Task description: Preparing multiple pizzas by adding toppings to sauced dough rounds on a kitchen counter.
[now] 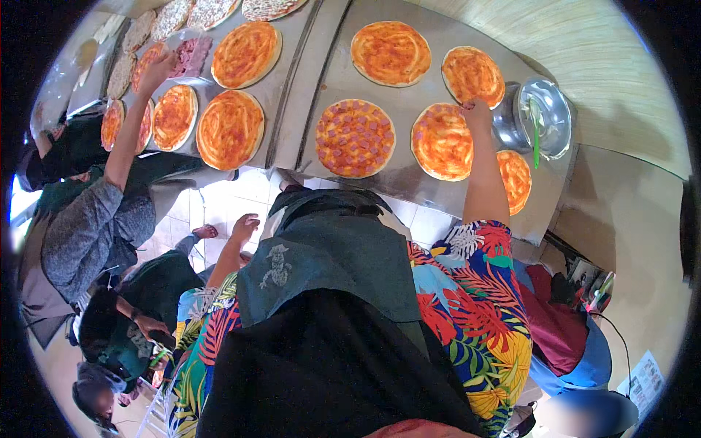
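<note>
My right hand [477, 109] is over the steel worktable, between a sauced pizza base [474, 71] and another base [441, 143] with a few ham cubes near its upper edge. Its fingers are closed on small reddish pieces that look like diced ham, partly hidden. Left of it lies a pizza base covered in ham cubes [355, 138]. A sauced base [391, 53] is above that, and one more [513, 182] sits partly behind my right forearm. My left hand [245, 225] hangs below the table edge, fingers apart, holding nothing.
A steel bowl [553, 117] with a green-handled utensil [535, 131] stands at the right. On the adjoining left table are several sauced bases [230, 130] and a clear container of diced ham [191, 55], where a co-worker's hand [159, 68] reaches. Other people stand at left and lower right.
</note>
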